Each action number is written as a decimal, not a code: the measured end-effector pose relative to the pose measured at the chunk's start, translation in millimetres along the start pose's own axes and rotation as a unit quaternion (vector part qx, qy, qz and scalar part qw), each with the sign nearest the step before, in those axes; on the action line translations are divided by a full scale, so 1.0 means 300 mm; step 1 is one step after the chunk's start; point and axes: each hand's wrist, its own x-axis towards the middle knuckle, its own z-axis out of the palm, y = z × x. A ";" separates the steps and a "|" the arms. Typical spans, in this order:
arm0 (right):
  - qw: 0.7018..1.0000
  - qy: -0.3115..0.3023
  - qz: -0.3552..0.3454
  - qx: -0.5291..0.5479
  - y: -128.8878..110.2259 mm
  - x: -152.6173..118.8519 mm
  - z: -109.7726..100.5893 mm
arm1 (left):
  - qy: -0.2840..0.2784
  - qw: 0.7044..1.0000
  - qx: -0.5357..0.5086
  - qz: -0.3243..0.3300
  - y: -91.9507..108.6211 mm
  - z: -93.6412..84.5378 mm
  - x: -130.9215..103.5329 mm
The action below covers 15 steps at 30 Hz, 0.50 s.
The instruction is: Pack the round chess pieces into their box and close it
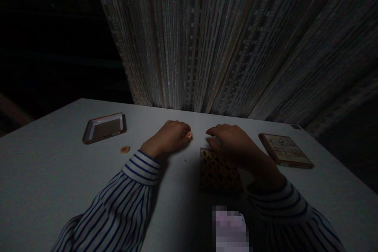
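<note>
My left hand (168,138) is closed in a pinch on a round xiangqi piece (188,135) with a red character, held over the white table. My right hand (232,141) hovers at the far edge of a box (201,175) with rows of similar pieces inside. Its thumb and index finger are apart, and nothing shows between them. The hand and its shadow hide part of the box. Another xiangqi piece (125,149), also red-marked, lies flat on the table to the left of my left wrist.
A shallow tray-like lid (86,136) lies at the far left of the table (53,157). On the right rests a flat box (286,149) with a printed cover. A blurred-out pinkish object (232,230) is at the near edge. A striped curtain (189,39) hangs behind the table.
</note>
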 end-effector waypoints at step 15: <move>0.994 0.070 0.061 0.059 -0.007 -0.005 -0.019 | 0.130 0.989 -0.059 0.022 0.080 -0.057 -0.006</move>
